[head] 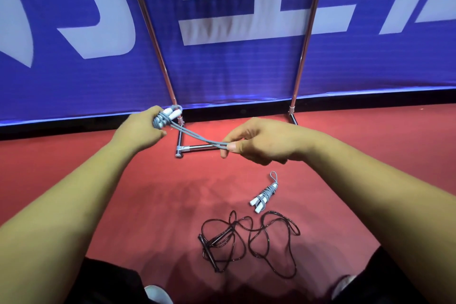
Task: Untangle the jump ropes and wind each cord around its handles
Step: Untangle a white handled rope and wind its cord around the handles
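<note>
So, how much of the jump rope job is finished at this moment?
Done: one grey bundle lies wound on the floor. In hand: left hand grips the second grey rope by its handles, right hand pinches its remaining loop. Left: the black rope, loose.

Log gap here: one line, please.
left hand grips handles | right hand pinches grey cord | wound rope, loose black rope on floor
</note>
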Available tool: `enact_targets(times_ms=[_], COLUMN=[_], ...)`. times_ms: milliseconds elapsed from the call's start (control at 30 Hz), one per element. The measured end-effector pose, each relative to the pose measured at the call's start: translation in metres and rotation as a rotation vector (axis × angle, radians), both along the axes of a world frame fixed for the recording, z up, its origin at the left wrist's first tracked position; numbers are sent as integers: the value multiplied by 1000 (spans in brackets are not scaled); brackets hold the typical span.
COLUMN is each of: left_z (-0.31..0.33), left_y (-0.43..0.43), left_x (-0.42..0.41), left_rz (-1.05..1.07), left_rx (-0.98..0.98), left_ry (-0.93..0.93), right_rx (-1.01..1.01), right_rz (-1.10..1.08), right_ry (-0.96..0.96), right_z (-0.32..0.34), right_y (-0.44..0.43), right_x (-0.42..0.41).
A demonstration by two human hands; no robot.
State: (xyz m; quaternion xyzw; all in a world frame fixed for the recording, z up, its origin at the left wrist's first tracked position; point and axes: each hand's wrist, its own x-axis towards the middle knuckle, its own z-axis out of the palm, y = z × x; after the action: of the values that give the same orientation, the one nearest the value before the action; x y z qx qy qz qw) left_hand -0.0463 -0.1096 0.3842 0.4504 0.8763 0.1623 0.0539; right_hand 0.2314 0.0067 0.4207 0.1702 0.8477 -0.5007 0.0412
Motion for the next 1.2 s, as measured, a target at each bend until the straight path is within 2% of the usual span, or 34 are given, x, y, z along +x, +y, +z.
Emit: enact_targets(times_ms=[233,367,500,600,733,833,900,1000,1100,1200], left_z=[-39,-41,-30,-17,8,25,33,30,26,21], left_y=[11,15,10,4,4,6,9,10,9,7], left_x=[57,100,132,147,151,133,117,80,49,36], left_rz=[-245,-442,-639,-714,-570,-454,-326,-118,2,66], left_rx=[-345,-392,-362,-185,128,372,495,545,544,442], left_ry=[126,66,-31,-269,-663,-844,-856,-799,-773,-676], right_rx=[-327,-438,-375,-221,43,2,-45,-13,-153,-112], right_rz=[-100,-360,-623,-725,-691,-491,-382,-282,-242,-217], right_ry=[250,370,395,309,80,-61,-67,-26,30,26], right_z=[0,-7,-22,-39,-52,-63,-65,-55,-47,-40], right_y=[7,20,40,57,64,58,49,31,11,-10], right_x=[-3,-8,-8,-7,7,11,8,2,-5,-13])
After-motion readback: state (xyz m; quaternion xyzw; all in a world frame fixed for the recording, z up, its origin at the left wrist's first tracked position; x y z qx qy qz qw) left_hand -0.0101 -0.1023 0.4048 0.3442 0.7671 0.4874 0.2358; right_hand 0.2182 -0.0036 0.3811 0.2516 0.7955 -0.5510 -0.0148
